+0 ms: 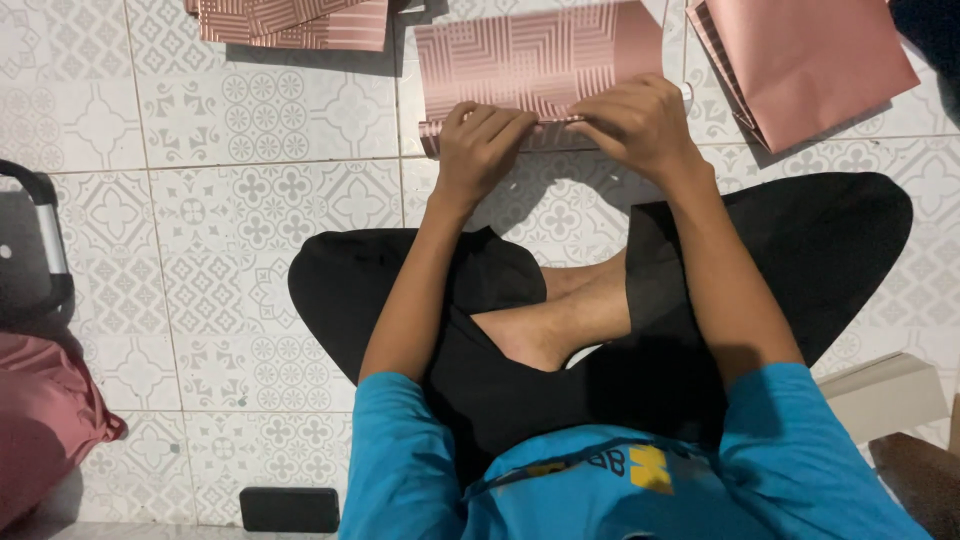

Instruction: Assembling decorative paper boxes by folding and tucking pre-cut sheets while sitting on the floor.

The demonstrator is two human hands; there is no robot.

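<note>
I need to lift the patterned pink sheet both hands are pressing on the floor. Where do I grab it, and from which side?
Probably the far edge of the patterned pink sheet, coming from beyond it. That edge lies flat and uncovered on the tiled floor. The near edge looks folded over and is pinned under the left hand and right hand, so it is blocked. Pinch with the fingers at a far corner.

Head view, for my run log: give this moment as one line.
left hand: pressing near edge of patterned pink sheet | right hand: pressing same edge | surface: tiled floor | nearby: plain pink bag stack
</note>
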